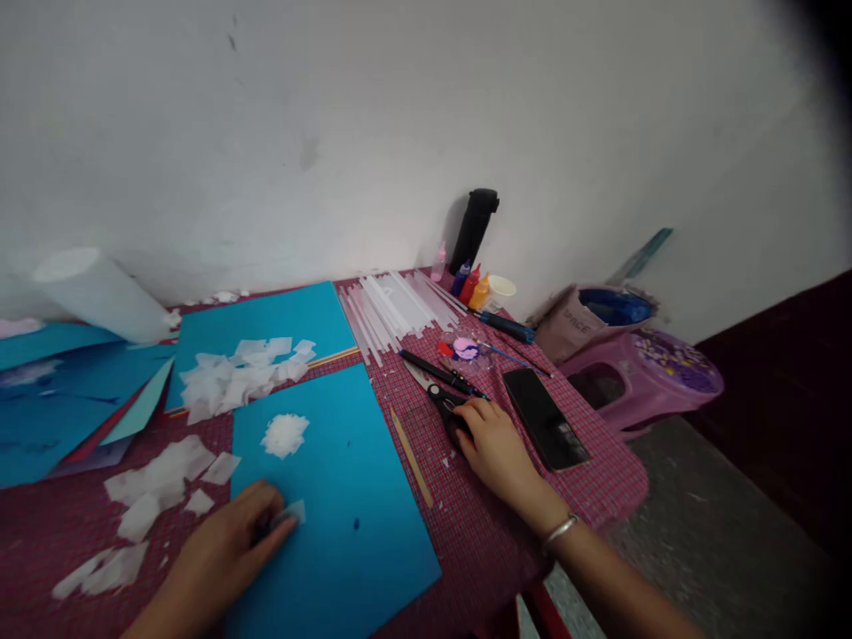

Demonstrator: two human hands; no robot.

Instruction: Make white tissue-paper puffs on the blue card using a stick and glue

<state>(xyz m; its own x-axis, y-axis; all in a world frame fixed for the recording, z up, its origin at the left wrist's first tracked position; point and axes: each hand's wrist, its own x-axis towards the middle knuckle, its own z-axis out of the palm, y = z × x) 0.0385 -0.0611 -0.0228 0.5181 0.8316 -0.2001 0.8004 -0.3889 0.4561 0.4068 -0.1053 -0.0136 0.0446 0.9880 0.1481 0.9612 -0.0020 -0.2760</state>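
My left hand [230, 540] rests on a blue paper sheet [346, 497] and pinches a small white tissue piece [291, 513] at the fingertips. A fluffy white tissue clump [284, 434] lies further up the same sheet. My right hand [491, 441], with a bracelet at the wrist, lies over the black handles of a pair of scissors [445, 401] on the red checked tablecloth [586, 484]. Its fingers are curled on the handles. A black phone [544, 417] lies just right of that hand.
Cut white tissue squares [232, 373] pile on a second blue sheet and on the cloth at left. White sticks [392, 306], glitter glue bottles [469, 284], a black flask [474, 229], a paper cup and pens stand near the wall. A purple stool [642, 373] holds a bag at right.
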